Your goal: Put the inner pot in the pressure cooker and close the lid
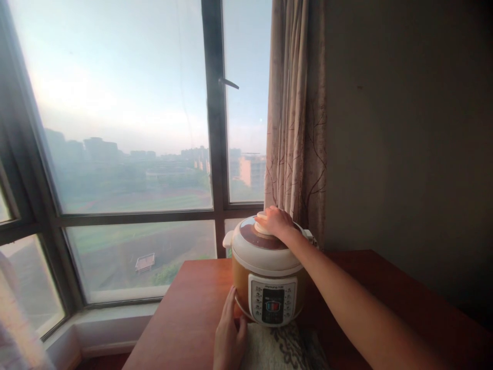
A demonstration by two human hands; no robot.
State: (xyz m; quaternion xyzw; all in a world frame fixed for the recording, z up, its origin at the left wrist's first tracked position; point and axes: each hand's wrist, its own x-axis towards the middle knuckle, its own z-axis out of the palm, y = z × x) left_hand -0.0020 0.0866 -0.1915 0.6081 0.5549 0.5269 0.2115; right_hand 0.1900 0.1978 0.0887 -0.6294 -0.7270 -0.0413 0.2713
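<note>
An electric pressure cooker [241,277] with a gold-brown body, a white lid [265,259] and a front control panel [273,303] stands on a reddish wooden table [185,313]. My right hand [274,221] is closed over the white handle on top of the lid. Low on the cooker's left side, my left hand [230,331] has its fingers stretched out, the tips at the cooker's lower edge. Whether they press on it I cannot tell. A patterned grey-beige cloth [269,347] lies in front of the cooker, by my left hand.
Behind the table are large dark-framed windows [215,154] with a handle [230,83]. A long beige curtain [288,118] hangs just behind the cooker. A dark wall [393,154] stands to the right. The table's left edge is near the window sill [111,324].
</note>
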